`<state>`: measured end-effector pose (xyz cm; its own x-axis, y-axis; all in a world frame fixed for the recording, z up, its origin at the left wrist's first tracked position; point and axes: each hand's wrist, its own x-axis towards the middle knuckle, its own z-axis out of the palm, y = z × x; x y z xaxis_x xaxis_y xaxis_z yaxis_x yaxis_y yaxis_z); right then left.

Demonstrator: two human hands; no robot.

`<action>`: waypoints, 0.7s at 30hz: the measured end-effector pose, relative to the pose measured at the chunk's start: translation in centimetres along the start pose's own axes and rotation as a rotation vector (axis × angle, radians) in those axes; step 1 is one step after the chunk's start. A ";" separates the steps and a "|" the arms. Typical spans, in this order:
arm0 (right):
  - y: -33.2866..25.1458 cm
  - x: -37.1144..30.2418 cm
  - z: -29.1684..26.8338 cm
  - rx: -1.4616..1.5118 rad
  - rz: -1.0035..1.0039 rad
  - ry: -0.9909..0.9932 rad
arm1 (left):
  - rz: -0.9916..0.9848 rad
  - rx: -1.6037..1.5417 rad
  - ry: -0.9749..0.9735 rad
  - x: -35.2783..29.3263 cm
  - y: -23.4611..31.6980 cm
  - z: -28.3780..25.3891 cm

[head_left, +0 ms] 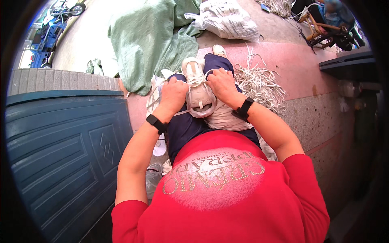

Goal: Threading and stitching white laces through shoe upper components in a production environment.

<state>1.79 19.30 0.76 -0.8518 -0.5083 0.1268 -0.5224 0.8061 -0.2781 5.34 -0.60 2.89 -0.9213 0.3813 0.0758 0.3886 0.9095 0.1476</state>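
A beige sneaker (pixel 201 98) rests in my lap between my thighs, its heel opening toward me and its toe pointing away. White shoelaces (pixel 196 79) run through its eyelets. To the left of the shoe, my left hand (pixel 174 95) is closed, pinching one lace end. My right hand (pixel 224 85) is closed on the other side, with a lace pulled out into a loop near its fingers. A bundle of pale laces (pixel 225 116) lies on my lap just right of the shoe.
A heap of loose white laces (pixel 261 86) lies on the floor to the right. Ahead are a green tarp (pixel 152 40) and a white plastic sack (pixel 229 21). A blue panelled door (pixel 67 141) stands at left. Another person sits near a wooden-framed chair (pixel 314 30) at far right.
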 end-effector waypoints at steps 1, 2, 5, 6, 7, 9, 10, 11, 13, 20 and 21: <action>0.0 0.0 0.1 0.003 -0.011 -0.007 | 0.026 0.058 -0.025 0.4 0.4 -0.1; 0.1 0.0 0.1 0.006 -0.022 -0.014 | 0.052 0.116 -0.050 0.7 0.7 -0.1; -0.2 -0.4 0.1 -0.056 -0.032 -0.061 | -0.279 -0.031 0.022 0.1 1.7 -0.2; -0.3 -0.5 0.4 -0.021 0.003 -0.089 | -0.321 -0.027 0.025 -0.2 2.0 -0.3; -0.7 -0.6 0.2 -0.019 0.002 -0.091 | -0.323 -0.027 0.024 -0.6 2.6 -0.5; -1.4 -0.8 -0.5 -0.015 -0.004 -0.051 | -0.316 0.053 0.024 -1.1 3.9 -0.8; -1.5 -0.9 -0.8 0.005 -0.032 -0.044 | -0.313 -0.007 0.023 -1.4 4.2 -0.5; -1.5 -0.9 -0.7 0.006 -0.034 -0.045 | -0.316 -0.006 0.022 -1.7 4.0 0.2; -1.0 -0.7 0.1 0.034 -0.089 -0.008 | -0.344 -0.077 0.061 -1.8 3.6 1.1; -0.1 -1.0 1.5 0.372 0.019 0.095 | -0.197 -0.058 0.278 0.4 4.3 -0.3; -0.3 -1.0 1.5 0.450 0.060 0.120 | -0.148 -0.007 0.179 1.0 4.3 0.1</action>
<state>2.87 19.09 -0.70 -0.8926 -0.4044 0.1994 -0.4253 0.6082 -0.6703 6.09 3.68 3.55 -0.9517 0.2075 0.2265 0.2497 0.9521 0.1767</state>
